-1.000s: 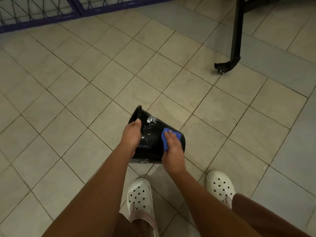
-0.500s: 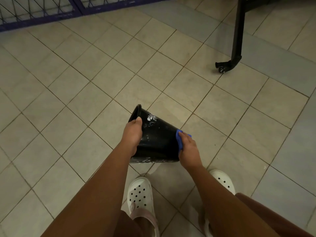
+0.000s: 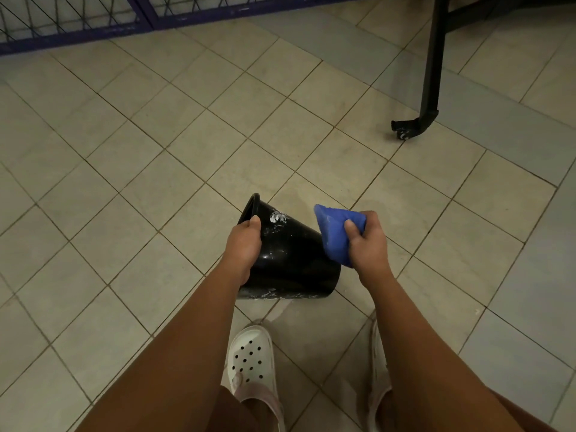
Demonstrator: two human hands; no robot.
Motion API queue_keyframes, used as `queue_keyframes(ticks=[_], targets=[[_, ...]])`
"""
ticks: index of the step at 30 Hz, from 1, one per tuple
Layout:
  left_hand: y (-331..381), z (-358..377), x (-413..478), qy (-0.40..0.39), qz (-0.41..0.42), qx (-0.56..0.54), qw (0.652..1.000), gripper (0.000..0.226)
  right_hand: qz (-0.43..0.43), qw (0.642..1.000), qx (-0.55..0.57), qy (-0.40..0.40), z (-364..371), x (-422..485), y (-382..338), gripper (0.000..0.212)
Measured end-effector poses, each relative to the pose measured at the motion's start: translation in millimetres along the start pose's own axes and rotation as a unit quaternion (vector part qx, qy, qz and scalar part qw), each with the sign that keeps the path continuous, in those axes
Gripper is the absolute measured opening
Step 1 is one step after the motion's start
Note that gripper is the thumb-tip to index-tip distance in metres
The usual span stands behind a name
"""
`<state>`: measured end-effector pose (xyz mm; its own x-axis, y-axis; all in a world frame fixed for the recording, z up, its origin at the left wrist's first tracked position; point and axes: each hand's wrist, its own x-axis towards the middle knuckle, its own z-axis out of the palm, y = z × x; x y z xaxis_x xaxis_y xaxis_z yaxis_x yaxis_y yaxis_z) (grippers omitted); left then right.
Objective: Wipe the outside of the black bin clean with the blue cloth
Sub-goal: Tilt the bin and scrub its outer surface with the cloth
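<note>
Our right fingers (image 3: pixel 350 227) are curled tight round the bunched blue cloth (image 3: pixel 333 235), the thumb pressed into its front, so our right hand (image 3: pixel 369 244) grips it as a wad just right of centre in the frame. Our left fingers (image 3: pixel 254 222) hook over the rim of the black bin (image 3: pixel 293 263), and our left hand (image 3: pixel 244 244) holds it steady at that open end. The bin sits at the centre of the frame, tipped on its side, its long axis running from the mouth at upper left to the base at lower right; we cannot tell whether its lower edge rests on the tiled floor (image 3: pixel 156 182). The cloth lies just beside the bin's base end, to its right and slightly above, and looks lifted off the wall. We judge the right hand the nearer one for the next wipe: it need only come leftward and down onto the side. White smears (image 3: pixel 276 217) near the rim remain uncleaned. A white clog (image 3: pixel 251 357) stands below.
</note>
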<state>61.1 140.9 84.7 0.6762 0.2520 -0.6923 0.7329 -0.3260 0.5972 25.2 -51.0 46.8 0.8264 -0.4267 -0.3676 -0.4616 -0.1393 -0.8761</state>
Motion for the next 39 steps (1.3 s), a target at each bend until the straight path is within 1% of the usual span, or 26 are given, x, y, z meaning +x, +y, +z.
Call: queue_keyframes(ticks=[2, 4, 5, 7, 8, 11, 13, 15, 17, 19, 20, 21, 23, 24, 25, 26, 29, 30, 31, 33, 36, 39], targets=[[0.0, 0.0, 0.2, -0.001, -0.002, -0.001, 1.0, 0.043, -0.007, 0.999, 0.026, -0.034, 1.2, -2.7, -3.1, 0.004], [0.0, 0.4, 0.3, -0.002, -0.004, -0.005, 1.0, 0.044, 0.009, 0.994, 0.075, -0.081, 2.7, -5.7, -5.3, 0.005], [-0.3, 0.8, 0.9, -0.003, -0.006, -0.004, 1.0, 0.044, 0.035, 0.986, 0.118, -0.114, 3.4, -6.9, -6.4, 0.008], [-1.0, 1.7, 1.8, -0.005, -0.012, -0.001, 1.0, 0.045, 0.089, 0.958, 0.206, -0.18, 4.4, -9.5, -6.1, 0.014], [-1.5, 2.0, 1.8, -0.004, -0.014, -0.002, 1.0, 0.045, 0.109, 0.948, 0.223, -0.2, 5.2, -10.8, -4.1, 0.018], [-3.2, 2.3, 2.6, -0.002, -0.016, 0.002, 1.0, 0.046, 0.141, 0.941, 0.184, -0.247, 7.3, -12.6, 12.5, 0.029], [-4.1, 1.9, 3.5, 0.0, -0.015, 0.005, 1.0, 0.045, 0.118, 0.949, 0.121, -0.267, 7.7, -12.5, 25.0, 0.038], [-4.8, 1.4, 5.4, 0.001, -0.014, 0.002, 1.0, 0.045, 0.076, 0.968, 0.038, -0.237, 10.6, -12.0, 29.7, 0.055], [-5.7, 0.8, 7.0, -0.003, -0.014, -0.003, 1.0, 0.045, 0.025, 0.985, -0.052, -0.164, 17.1, -13.2, 29.0, 0.07], [-7.3, -0.7, 7.8, -0.003, -0.019, -0.011, 1.0, 0.044, -0.01, 0.989, -0.101, -0.107, 25.3, -15.0, 29.4, 0.074], [-8.6, -1.7, 8.1, -0.001, -0.023, -0.014, 1.0, 0.043, -0.032, 0.988, -0.124, -0.087, 28.0, -15.6, 32.0, 0.07], [-9.5, -2.7, 8.1, 0.0, -0.026, -0.015, 1.0, 0.042, -0.076, 0.981, -0.163, -0.07, 29.0, -16.6, 35.7, 0.06], [-9.7, -3.6, 7.8, 0.0, -0.025, -0.013, 1.0, 0.042, -0.212, 0.945, -0.244, -0.046, 27.7, -18.3, 45.2, 0.03], [-9.4, -3.6, 8.0, 0.001, -0.02, -0.01, 1.0, 0.043, -0.269, 0.928, -0.252, -0.046, 25.9, -19.0, 50.1, 0.02], [-8.6, -3.6, 7.8, 0.002, -0.016, -0.007, 1.0, 0.043, -0.305, 0.92, -0.241, -0.059, 24.6, -19.8, 55.7, 0.02], [-7.7, -3.6, 7.4, 0.001, -0.014, -0.005, 1.0, 0.043, -0.312, 0.92, -0.224, -0.084, 24.0, -23.4, 60.8, 0.027], [-7.2, -2.3, 7.6, -0.006, -0.013, -0.004, 1.0, 0.041, -0.241, 0.938, -0.182, -0.172, 23.5, -33.7, 73.3, 0.061], [-7.1, -2.0, 7.0, -0.01, -0.011, -0.002, 1.0, 0.042, -0.234, 0.937, -0.187, -0.178, 25.8, -33.6, 73.8, 0.07], [-6.8, -2.0, 7.0, -0.01, -0.007, -0.003, 1.0, 0.043, -0.236, 0.934, -0.203, -0.172, 28.7, -32.3, 73.1, 0.074], [-6.5, -2.0, 7.8, -0.012, -0.005, -0.007, 1.0, 0.045, -0.253, 0.925, -0.245, -0.141, 33.2, -31.0, 68.3, 0.072], [-5.8, -2.4, 6.4, -0.021, -0.002, -0.011, 1.0, 0.046, -0.297, 0.91, -0.276, -0.08, 30.3, -40.6, 77.2, 0.057], [-4.8, -2.3, 7.1, -0.033, 0.004, 0.002, 0.999, 0.046, -0.289, 0.92, -0.258, -0.055, 30.0, -62.8, 101.0, 0.048]])
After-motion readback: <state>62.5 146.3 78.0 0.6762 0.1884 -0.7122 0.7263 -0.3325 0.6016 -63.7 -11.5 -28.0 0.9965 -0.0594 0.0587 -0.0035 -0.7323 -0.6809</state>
